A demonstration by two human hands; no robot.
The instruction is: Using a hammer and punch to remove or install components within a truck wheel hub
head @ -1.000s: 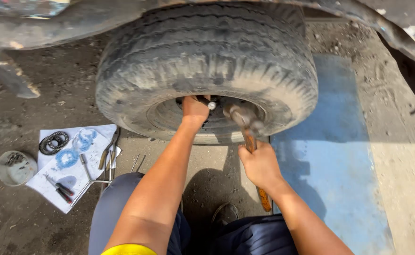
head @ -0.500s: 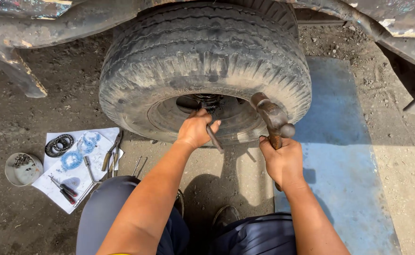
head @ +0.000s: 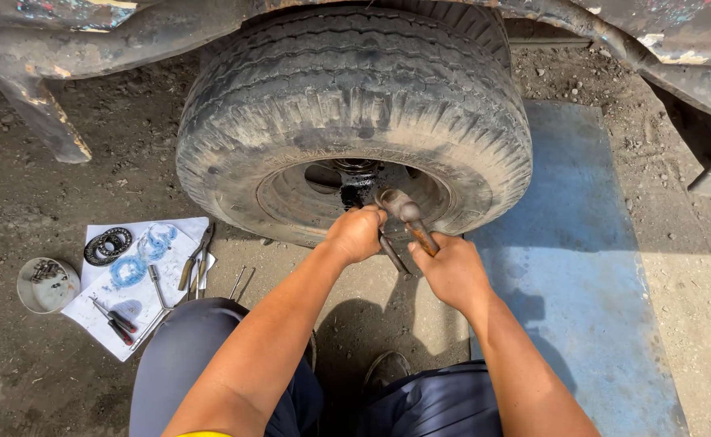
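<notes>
**Hammer and punch at the wheel hub**

A large worn tyre (head: pixel 354 97) fills the upper middle of the view, its tread dusty and grey, mounted under a rusty vehicle body (head: pixel 113 24). Its dished steel rim (head: pixel 291 194) faces the person, with a dark greasy hub (head: pixel 359 180) at the centre. To the right of the wheel a blue sheet (head: pixel 590 283) lies flat on the dirt ground (head: pixel 64 170), with open room along it.

Left of the person's knees a white paper sheet (head: pixel 141 303) is spread on the ground. On it sit a black round bearing ring (head: pixel 108 245), a crumpled clear blue-tinted wrapper (head: pixel 155 241), a blue ring (head: pixel 127 272) and several small hand tools (head: pixel 114 320). Just off the paper's left edge stands a round shallow tin (head: pixel 47 284) holding small metal parts.

The left hand (head: pixel 357 235) is closed into a fist around a thin metal punch (head: pixel 392 254), just below the hub opening. The right hand (head: pixel 452 271) is wrapped tightly around the wooden handle of a hammer (head: pixel 408 214), whose steel head sits close in front of the hub, beside the left fist. The two hands are near each other at the rim's lower edge.
</notes>
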